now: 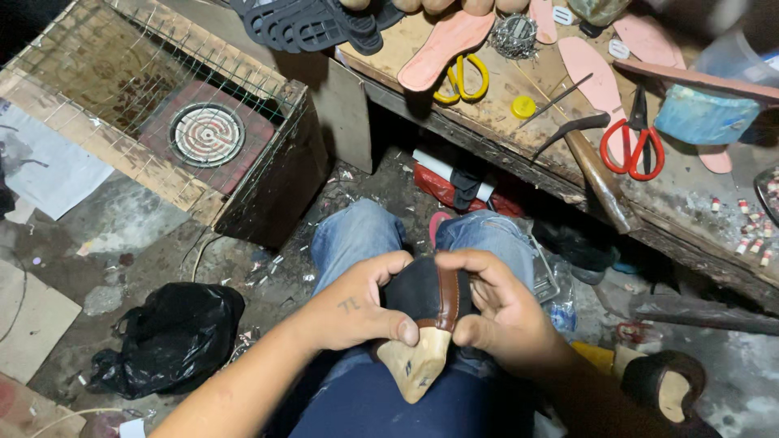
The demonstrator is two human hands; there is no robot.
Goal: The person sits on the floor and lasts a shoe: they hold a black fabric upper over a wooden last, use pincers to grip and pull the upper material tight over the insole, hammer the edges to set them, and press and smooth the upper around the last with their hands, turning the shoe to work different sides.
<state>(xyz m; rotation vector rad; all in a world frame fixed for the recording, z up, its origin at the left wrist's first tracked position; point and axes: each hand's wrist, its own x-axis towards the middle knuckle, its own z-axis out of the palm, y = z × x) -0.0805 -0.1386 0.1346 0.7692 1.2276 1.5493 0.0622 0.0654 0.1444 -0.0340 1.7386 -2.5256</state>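
Both my hands grip one shoe upper [422, 294] stretched over a pale wooden last [419, 367], resting on my lap in blue jeans. The upper is dark fabric with a brown leather strip down the heel. My left hand [357, 307] wraps its left side, thumb pressed near the brown strip. On the right side sits my right hand [497, 305], thumb meeting the strip from that side. The last's wooden end pokes out below my thumbs.
A workbench [519, 138] at the top right carries pink insoles, yellow scissors [461, 79], red scissors [634, 146], a hammer [596, 166] and tacks. A wire-covered wooden box with a round heater coil [207, 134] stands left. A black plastic bag [170, 337] lies on the floor; another lasted shoe [665, 385] lies lower right.
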